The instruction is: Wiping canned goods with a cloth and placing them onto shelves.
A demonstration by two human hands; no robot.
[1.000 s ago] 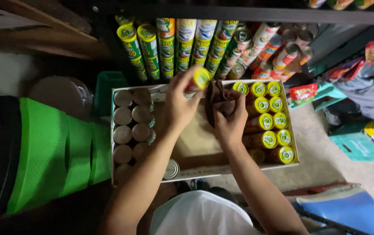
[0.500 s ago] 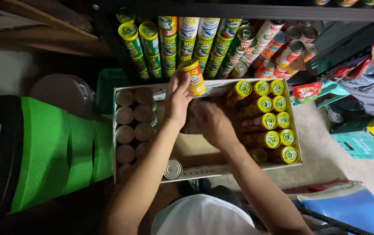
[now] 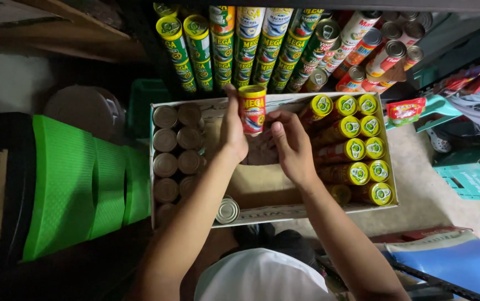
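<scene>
Left hand (image 3: 233, 129) gripping red can (image 3: 252, 109), right hand (image 3: 289, 146) steadying it

A single head-worn camera looks almost straight down from above the person's own head, whose white cap (image 3: 259, 276) fills the lower edge. The view faces forward toward a shelf of cans (image 3: 251, 47) along the top edge. It sits near the open cardboard box (image 3: 262, 192) at centre frame. No second view exists.
</scene>
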